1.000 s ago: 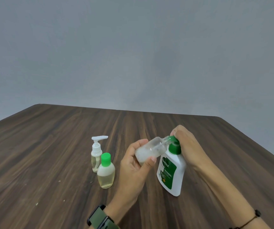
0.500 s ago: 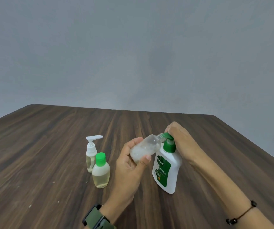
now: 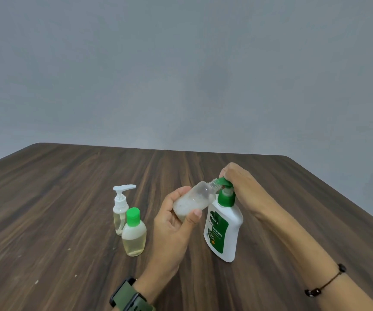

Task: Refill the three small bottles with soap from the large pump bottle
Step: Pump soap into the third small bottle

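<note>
Two hands busy | left hand (image 3: 172, 223) grips tilted clear uncapped small bottle (image 3: 194, 202) at green nozzle | right hand (image 3: 237, 185) curls over white green-labelled pump bottle (image 3: 223, 230) | risk: neck slips, soap spills onto table

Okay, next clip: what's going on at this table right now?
A person is refilling a small clear bottle from a large pump bottle standing on the wooden table. The left hand holds the small bottle tilted, its open neck at the green pump spout, while the right hand presses on the pump head. Two other small bottles stand to the left, a white-pump bottle and a green-capped bottle, both holding yellowish liquid.
</note>
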Action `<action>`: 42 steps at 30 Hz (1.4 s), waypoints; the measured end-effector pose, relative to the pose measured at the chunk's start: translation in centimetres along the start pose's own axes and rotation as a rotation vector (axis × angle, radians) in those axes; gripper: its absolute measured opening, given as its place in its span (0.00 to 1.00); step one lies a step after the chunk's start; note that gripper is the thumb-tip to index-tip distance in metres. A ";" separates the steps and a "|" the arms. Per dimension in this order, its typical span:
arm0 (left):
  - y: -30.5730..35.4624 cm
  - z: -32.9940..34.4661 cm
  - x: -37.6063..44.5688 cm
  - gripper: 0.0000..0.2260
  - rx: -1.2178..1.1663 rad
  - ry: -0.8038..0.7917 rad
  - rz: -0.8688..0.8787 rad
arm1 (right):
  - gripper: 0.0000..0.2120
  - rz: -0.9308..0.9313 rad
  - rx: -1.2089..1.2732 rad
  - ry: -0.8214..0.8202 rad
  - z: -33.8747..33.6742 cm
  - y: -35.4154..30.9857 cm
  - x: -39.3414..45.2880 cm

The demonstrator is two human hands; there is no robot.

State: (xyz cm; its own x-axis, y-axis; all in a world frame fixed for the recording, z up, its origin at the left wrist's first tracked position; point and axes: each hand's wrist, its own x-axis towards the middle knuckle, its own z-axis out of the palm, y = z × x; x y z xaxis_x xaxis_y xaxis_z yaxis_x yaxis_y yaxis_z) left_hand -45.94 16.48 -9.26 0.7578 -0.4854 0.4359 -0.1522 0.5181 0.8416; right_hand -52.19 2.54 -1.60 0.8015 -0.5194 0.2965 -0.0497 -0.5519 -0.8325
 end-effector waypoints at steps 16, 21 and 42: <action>0.1 -0.3 0.2 0.19 0.027 0.008 0.005 | 0.09 0.012 -0.021 -0.022 0.0 0.0 0.2; -0.2 -0.5 0.1 0.19 0.046 0.012 0.006 | 0.11 0.023 -0.001 0.038 1.0 1.1 -0.5; 0.0 -0.4 0.2 0.20 0.022 0.004 -0.027 | 0.10 0.025 -0.049 -0.024 0.2 0.1 0.2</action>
State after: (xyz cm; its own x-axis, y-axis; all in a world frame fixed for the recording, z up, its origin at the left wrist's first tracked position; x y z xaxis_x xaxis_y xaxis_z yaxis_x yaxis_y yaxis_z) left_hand -45.57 16.68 -9.29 0.7646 -0.4956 0.4119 -0.1459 0.4894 0.8597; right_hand -51.91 2.46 -1.69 0.8138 -0.5177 0.2640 -0.0984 -0.5706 -0.8153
